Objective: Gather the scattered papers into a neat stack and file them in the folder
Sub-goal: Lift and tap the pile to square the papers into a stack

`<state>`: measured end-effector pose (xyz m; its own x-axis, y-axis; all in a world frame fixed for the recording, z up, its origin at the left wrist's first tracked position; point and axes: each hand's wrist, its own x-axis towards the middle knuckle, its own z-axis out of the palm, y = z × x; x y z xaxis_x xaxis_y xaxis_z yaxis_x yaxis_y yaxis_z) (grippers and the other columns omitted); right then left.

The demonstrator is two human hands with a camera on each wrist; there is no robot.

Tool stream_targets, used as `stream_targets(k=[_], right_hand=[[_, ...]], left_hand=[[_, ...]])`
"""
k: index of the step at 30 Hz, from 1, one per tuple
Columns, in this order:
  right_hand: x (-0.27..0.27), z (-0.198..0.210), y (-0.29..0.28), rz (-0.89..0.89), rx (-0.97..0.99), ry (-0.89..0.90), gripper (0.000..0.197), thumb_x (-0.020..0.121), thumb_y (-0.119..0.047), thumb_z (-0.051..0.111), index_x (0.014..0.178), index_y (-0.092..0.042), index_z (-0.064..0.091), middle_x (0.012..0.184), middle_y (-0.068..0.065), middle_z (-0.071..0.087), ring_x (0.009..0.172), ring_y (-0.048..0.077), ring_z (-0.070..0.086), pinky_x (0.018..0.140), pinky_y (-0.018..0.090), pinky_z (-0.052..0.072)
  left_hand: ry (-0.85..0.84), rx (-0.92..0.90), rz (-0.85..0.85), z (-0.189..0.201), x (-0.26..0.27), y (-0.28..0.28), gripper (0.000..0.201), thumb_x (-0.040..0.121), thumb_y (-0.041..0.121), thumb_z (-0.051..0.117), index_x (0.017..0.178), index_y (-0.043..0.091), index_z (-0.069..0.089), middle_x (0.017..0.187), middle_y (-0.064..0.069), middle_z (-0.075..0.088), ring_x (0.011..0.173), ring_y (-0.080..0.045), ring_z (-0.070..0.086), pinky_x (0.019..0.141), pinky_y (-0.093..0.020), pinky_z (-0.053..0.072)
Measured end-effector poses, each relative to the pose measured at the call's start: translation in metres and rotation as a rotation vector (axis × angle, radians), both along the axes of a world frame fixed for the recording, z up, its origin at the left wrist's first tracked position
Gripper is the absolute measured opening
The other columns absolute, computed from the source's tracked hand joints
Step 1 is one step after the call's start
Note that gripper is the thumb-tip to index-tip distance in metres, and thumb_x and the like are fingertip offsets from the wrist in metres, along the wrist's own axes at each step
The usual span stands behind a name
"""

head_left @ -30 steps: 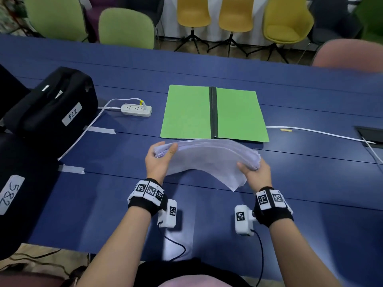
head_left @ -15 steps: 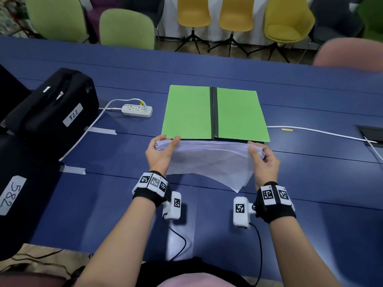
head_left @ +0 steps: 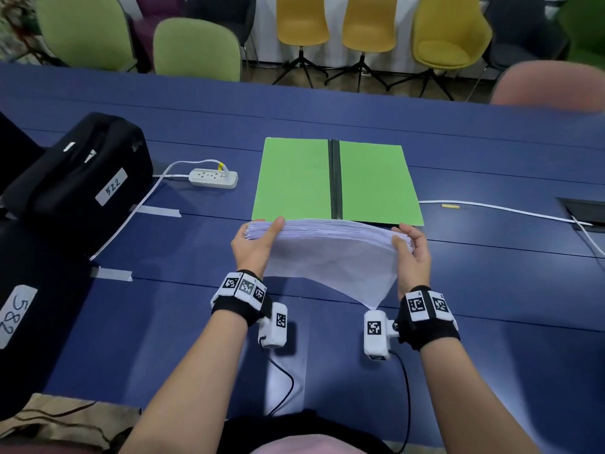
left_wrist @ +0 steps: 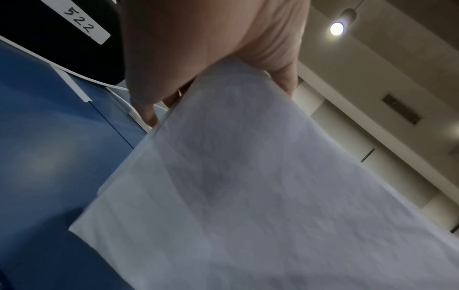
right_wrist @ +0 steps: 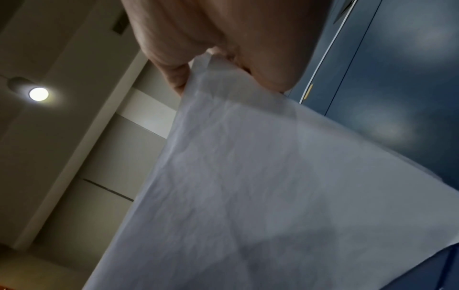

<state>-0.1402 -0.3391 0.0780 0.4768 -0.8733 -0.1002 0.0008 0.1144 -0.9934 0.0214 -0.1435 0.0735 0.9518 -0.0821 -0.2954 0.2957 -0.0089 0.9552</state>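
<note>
The left hand (head_left: 253,245) and right hand (head_left: 413,253) each grasp one end of the thick white paper stack (head_left: 327,253), held crosswise above the blue table (head_left: 491,290), with the open green folder (head_left: 294,181) straight ahead, equally near both.

1. The head camera is looking forward and down from above the person's chest; it is taking in the blue table (head_left: 491,290), both forearms, and the chairs (head_left: 196,50) beyond the far edge.
2. The left wrist camera is sitting very near the left hand (left_wrist: 211,49), peering up along the palm from under the paper stack (left_wrist: 273,196); it is catching the ceiling at right.
3. The right wrist camera is doing likewise beneath the right hand (right_wrist: 223,39); the ceiling is lying at left.
4. All three are sharing the paper stack and table; the wrist views are sharing a ceiling lamp (left_wrist: 336,28).
</note>
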Motion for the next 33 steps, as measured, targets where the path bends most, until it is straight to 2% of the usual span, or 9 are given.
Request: stream_targets(k=[3,5,7,10,14,19,26,30,33], right_hand=[[-0.002,-0.001,0.001,0.030,-0.019,0.042,0.020,0.087,-0.026,0.063,0.106,-0.026,0.057,0.101,-0.017,0.060,0.105,0.012,0.055,0.098,0.028,0.041],[-0.005,-0.005,0.004,0.054,-0.023,0.068,0.022,0.088,-0.031,0.062,0.109,-0.026,0.056,0.101,-0.012,0.061,0.097,0.012,0.058,0.087,0.020,0.046],[-0.011,-0.008,0.008,0.113,0.033,0.041,0.029,0.088,-0.033,0.062,0.113,-0.026,0.052,0.098,-0.011,0.062,0.087,0.007,0.062,0.071,0.007,0.048],[-0.019,-0.015,0.007,0.246,0.057,0.063,0.055,0.073,-0.034,0.074,0.121,-0.023,0.050,0.101,-0.016,0.065,0.087,-0.006,0.065,0.070,0.006,0.049],[-0.014,-0.013,0.004,0.170,-0.008,0.206,0.025,0.077,0.002,0.071,0.081,-0.023,0.065,0.080,-0.001,0.067,0.077,0.018,0.061,0.078,0.037,0.053],[-0.001,0.013,0.005,0.166,-0.055,-0.034,0.032,0.077,0.011,0.069,0.080,-0.020,0.062,0.067,-0.015,0.071,0.065,-0.003,0.061,0.069,0.012,0.051],[-0.005,0.000,0.013,0.226,0.052,-0.020,0.020,0.080,-0.020,0.072,0.097,-0.024,0.063,0.090,-0.004,0.066,0.073,0.001,0.063,0.069,0.012,0.051],[0.000,0.003,0.007,-0.006,0.158,-0.002,0.011,0.087,-0.029,0.064,0.078,-0.023,0.064,0.077,-0.002,0.063,0.056,-0.002,0.059,0.053,0.009,0.047],[0.001,0.004,0.003,-0.017,0.096,0.021,0.019,0.088,-0.017,0.059,0.070,-0.021,0.063,0.073,-0.001,0.060,0.065,0.008,0.056,0.051,0.009,0.044]], left_hand=[[0.027,0.016,-0.003,-0.004,0.002,0.001,0.056,0.053,0.051,0.088,0.093,0.017,0.069,0.094,0.002,0.072,0.086,-0.015,0.067,0.090,-0.031,0.053],[0.067,0.018,0.008,-0.006,0.001,0.001,0.093,0.040,0.067,0.086,0.114,0.014,0.065,0.119,-0.004,0.068,0.109,-0.019,0.065,0.101,-0.038,0.050],[0.093,0.012,-0.010,-0.008,0.002,0.001,0.109,0.035,0.071,0.084,0.125,0.014,0.059,0.129,-0.003,0.063,0.118,-0.019,0.061,0.105,-0.040,0.046],[0.054,0.006,-0.085,-0.002,0.000,0.004,0.076,0.047,0.063,0.085,0.103,0.014,0.068,0.105,0.001,0.072,0.098,-0.016,0.067,0.098,-0.036,0.050],[-0.037,0.059,-0.175,0.004,-0.006,0.000,0.036,0.067,0.037,0.085,0.088,0.020,0.061,0.089,0.006,0.068,0.087,-0.016,0.063,0.084,-0.028,0.050],[-0.177,-0.017,-0.006,0.026,-0.008,-0.004,0.036,0.075,0.044,0.076,0.092,0.015,0.063,0.087,0.007,0.066,0.079,-0.009,0.060,0.079,-0.023,0.049],[-0.144,0.035,0.078,-0.005,-0.019,-0.004,0.036,0.075,0.044,0.076,0.088,0.016,0.056,0.084,0.005,0.060,0.079,-0.012,0.055,0.081,-0.025,0.046],[-0.046,0.025,0.104,-0.010,-0.015,-0.003,0.034,0.075,0.041,0.077,0.086,0.016,0.055,0.081,0.005,0.058,0.074,-0.013,0.053,0.074,-0.022,0.044],[0.011,-0.031,0.102,-0.010,-0.010,-0.001,0.035,0.073,0.041,0.077,0.088,0.017,0.057,0.086,0.002,0.057,0.079,-0.016,0.052,0.073,-0.023,0.043]])
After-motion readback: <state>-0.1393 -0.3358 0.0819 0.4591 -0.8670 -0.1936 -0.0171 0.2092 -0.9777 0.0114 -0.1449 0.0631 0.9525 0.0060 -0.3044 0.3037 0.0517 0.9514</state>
